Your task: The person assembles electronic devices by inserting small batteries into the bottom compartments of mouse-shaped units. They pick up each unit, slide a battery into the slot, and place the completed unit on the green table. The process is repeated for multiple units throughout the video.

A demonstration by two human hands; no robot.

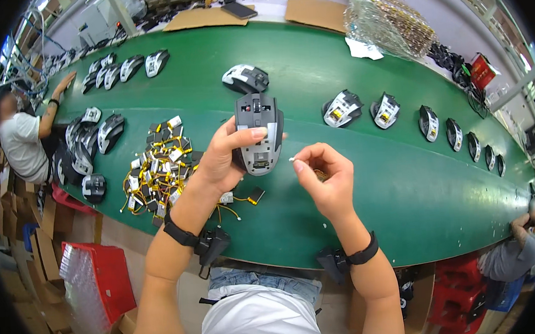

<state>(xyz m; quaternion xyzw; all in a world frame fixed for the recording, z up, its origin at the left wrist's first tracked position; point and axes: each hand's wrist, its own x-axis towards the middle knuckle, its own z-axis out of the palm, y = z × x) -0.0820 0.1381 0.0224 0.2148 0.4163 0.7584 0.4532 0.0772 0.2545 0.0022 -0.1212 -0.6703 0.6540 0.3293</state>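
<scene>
Left hand (220,155) grips the mouse (260,147); right hand (330,181), beside it, pinches a white connector (292,159) (apparently).

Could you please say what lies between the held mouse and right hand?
The head view shows green tabletop and a small white piece jutting from the right hand toward the mouse.

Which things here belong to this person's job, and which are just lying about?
Seemingly part of the job:
mouse in left hand
white plug in right hand
wired battery pile
other mice

Seemingly just lying about:
cardboard sheets
clear plastic packaging
red bin at lower left
</scene>
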